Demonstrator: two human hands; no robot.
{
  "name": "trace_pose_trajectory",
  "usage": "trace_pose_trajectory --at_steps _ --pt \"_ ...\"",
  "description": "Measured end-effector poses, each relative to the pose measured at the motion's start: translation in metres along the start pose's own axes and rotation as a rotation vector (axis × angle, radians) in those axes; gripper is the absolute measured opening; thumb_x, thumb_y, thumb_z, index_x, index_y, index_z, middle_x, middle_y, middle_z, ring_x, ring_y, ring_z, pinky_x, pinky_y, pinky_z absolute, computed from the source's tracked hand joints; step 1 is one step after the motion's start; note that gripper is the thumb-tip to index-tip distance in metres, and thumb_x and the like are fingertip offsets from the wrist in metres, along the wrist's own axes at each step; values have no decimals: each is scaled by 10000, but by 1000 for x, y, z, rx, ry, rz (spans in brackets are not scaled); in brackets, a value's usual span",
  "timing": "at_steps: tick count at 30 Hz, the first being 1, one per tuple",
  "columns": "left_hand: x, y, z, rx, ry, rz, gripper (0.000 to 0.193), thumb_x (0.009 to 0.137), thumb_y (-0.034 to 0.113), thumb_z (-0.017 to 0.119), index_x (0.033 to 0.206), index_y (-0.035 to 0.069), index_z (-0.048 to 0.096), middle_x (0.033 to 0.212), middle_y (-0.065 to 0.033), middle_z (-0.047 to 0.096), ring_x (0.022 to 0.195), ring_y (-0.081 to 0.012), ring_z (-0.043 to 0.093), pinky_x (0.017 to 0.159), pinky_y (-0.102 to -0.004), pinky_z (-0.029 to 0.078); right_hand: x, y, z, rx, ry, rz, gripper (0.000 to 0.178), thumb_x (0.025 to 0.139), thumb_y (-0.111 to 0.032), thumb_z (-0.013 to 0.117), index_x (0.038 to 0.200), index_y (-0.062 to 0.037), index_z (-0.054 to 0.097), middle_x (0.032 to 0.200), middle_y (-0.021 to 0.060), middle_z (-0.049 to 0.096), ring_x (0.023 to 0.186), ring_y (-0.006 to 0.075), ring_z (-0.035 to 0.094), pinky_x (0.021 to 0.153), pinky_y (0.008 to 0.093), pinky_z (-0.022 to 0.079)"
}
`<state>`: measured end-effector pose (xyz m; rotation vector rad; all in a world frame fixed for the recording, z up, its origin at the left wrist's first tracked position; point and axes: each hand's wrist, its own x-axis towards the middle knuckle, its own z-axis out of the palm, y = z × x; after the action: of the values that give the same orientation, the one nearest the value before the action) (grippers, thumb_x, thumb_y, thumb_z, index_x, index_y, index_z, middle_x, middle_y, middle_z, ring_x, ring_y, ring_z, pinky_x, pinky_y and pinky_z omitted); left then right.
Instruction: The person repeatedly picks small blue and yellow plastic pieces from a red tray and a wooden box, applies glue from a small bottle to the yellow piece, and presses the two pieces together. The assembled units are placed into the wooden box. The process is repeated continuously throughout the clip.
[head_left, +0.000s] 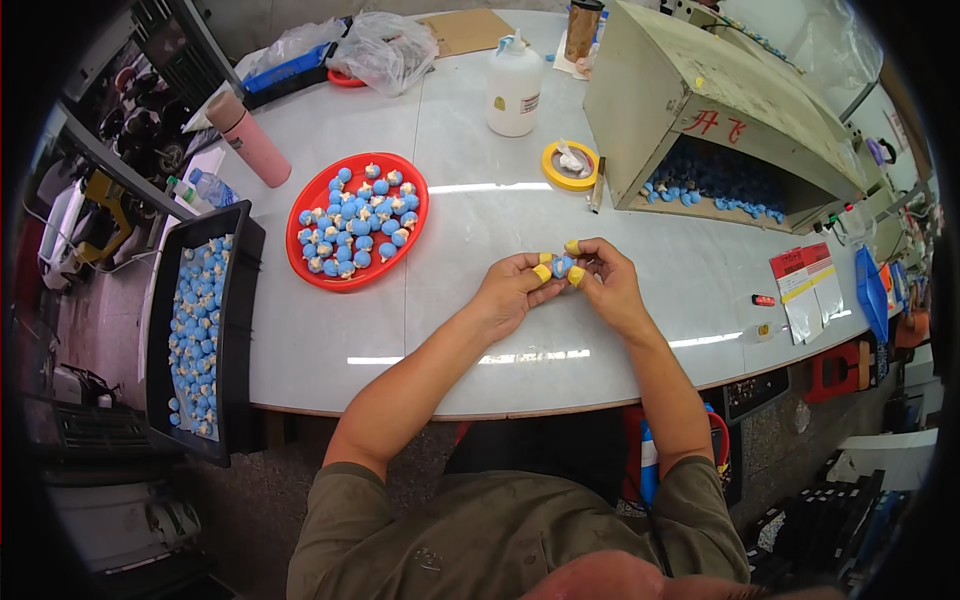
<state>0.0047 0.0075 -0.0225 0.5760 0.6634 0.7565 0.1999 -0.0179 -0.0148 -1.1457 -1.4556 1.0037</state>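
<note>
Between my two hands, above the middle of the table [450, 350], is a small blue and white piece [562, 267]. My left hand [512, 290] pinches it from the left, thumb and forefinger wrapped in yellow finger covers. From the right, my right hand [612, 283] grips the same piece, also with yellow covers on its fingertips. The fingers hide much of the piece. To the left of my hands stands a round red tray [300, 262] with many small blue balls [360, 215] that have cream-coloured parts on them.
A black bin [240, 330] of similar blue pieces stands at the table's left edge. At the back right, a large beige hopper box [640, 110] holds more blue pieces. Also around are a white bottle [514, 95], a yellow tape roll [556, 178], a pink flask [255, 145] and red-yellow papers [805, 285].
</note>
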Motion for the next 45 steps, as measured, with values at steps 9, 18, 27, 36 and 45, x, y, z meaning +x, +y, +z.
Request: trace_pose_trajectory --at_steps 9,18,27,36,45 --pt "2 -7 2 93 48 56 237 978 34 582 1197 -44 539 1137 -118 631 1019 -200 669 924 -303 580 0 -22 -2 -260 -80 -202 264 802 87 651 1058 27 670 1033 81 642 769 136 553 712 252 473" --pt "1 -11 3 172 43 123 206 982 62 605 1167 -21 569 1141 -105 640 1036 -187 665 929 -295 577 -1 -43 1 -418 -101 -174 380 776 138 571 1129 25 655 998 121 636 764 193 575 708 292 488" --pt "0 -12 4 217 38 163 183 978 52 612 1140 -27 579 1127 -105 644 1029 -186 669 921 -292 580 3 -50 -1 -474 -151 -116 408 780 134 583 1169 23 643 971 122 635 762 210 575 721 307 497" --pt "0 -7 1 131 61 83 180 998 96 591 1140 -13 584 1121 -111 648 1005 -178 675 892 -288 579 6 -20 4 -110 -40 75 280 866 -6 688 1143 22 657 927 64 654 796 133 581 708 264 483" --pt "-8 5 14 116 76 -52 232 1029 228 564 1119 16 581 1073 -108 659 987 -178 681 834 -272 559 2 0 10 -8 25 301 224 919 -202 728 922 2 638 777 -3 609 673 46 508 614 216 436"
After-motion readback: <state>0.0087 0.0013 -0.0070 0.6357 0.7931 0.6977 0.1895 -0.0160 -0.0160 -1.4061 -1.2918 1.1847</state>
